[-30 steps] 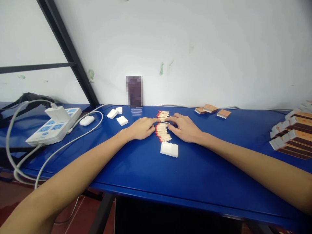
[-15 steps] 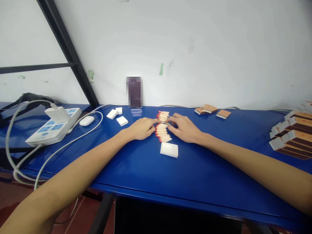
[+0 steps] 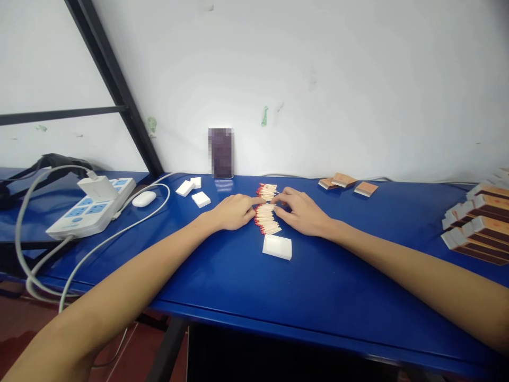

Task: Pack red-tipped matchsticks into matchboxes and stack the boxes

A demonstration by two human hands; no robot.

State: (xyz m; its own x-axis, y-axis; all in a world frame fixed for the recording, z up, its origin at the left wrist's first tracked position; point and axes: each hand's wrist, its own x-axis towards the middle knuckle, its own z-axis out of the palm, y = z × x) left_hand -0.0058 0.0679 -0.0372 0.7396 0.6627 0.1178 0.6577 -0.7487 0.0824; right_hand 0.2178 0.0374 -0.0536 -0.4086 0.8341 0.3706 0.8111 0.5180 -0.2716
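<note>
A row of red-tipped matchsticks (image 3: 267,216) lies on the blue table (image 3: 326,286), running away from me. My left hand (image 3: 234,211) rests palm down against the row's left side, fingers together and tips touching the matches. My right hand (image 3: 299,211) lies on the right side, its fingers curled onto the sticks near the far end. Whether either hand pinches a match is not visible. A white matchbox tray (image 3: 277,246) sits just in front of the row.
Three white trays (image 3: 193,190) lie at the back left beside a white mouse (image 3: 143,198), a power strip (image 3: 90,207) and cables. Brown matchbox sleeves (image 3: 348,183) lie at the back right. Stacked matchboxes (image 3: 477,228) fill the far right edge. A dark phone (image 3: 221,153) leans on the wall.
Both hands stay at the matchstick row with only slight finger shifts. The camera has tilted a little, moving everything slightly down in view.
</note>
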